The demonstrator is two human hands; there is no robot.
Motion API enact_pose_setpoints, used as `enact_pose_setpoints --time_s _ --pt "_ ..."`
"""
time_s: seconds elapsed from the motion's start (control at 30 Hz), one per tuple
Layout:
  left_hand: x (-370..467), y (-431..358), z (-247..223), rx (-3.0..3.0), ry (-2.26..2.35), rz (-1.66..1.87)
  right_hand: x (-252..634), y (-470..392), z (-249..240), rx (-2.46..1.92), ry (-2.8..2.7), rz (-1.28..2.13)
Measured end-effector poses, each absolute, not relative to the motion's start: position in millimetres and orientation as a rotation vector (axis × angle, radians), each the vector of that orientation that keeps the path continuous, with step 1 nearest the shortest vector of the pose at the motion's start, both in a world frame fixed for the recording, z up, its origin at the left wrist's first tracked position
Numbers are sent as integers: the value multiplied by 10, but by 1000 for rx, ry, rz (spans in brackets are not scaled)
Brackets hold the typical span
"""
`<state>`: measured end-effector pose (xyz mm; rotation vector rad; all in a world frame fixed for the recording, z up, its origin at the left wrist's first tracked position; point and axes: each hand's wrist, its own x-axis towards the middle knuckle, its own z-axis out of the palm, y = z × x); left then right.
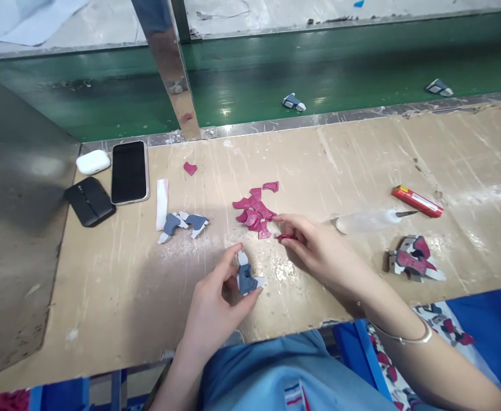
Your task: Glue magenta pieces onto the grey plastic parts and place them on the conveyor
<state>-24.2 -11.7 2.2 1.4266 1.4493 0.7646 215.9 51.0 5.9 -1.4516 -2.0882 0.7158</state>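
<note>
My left hand (220, 297) grips a blue-grey and white plastic part (246, 278) between thumb and fingers, just above the bench. Beside a small pile of dark red plastic pieces (254, 216), my right hand (306, 242) pinches one dark red piece (283, 236); its fingertips hide part of that piece. Left of the pile lie two more blue-grey and white parts (182, 222), touching each other. A lone red piece (190, 168) rests farther back. On the right sits an assembled red, grey and white part (415, 258).
A translucent bottle with a thin tip (368, 220) and a red tube (417, 201) lie at right. The phone (129, 172), white case (93, 162) and black case (90, 201) are at left. Behind a metal post (169, 68), the green belt (242, 80) carries two blue-grey parts.
</note>
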Motion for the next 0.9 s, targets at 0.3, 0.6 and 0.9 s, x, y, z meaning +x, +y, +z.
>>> enact_pose_setpoints --time_s 0.3,0.6,0.9 --pt "-204 -78 44 1414 1375 764 1873 57 174 -945 -1929 633" --pt "-192 -48 146 1430 1428 671 1742 -12 0 -875 -1995 548" --pt "-177 -61 100 1406 1451 705 1659 62 -43 -858 -1853 626"
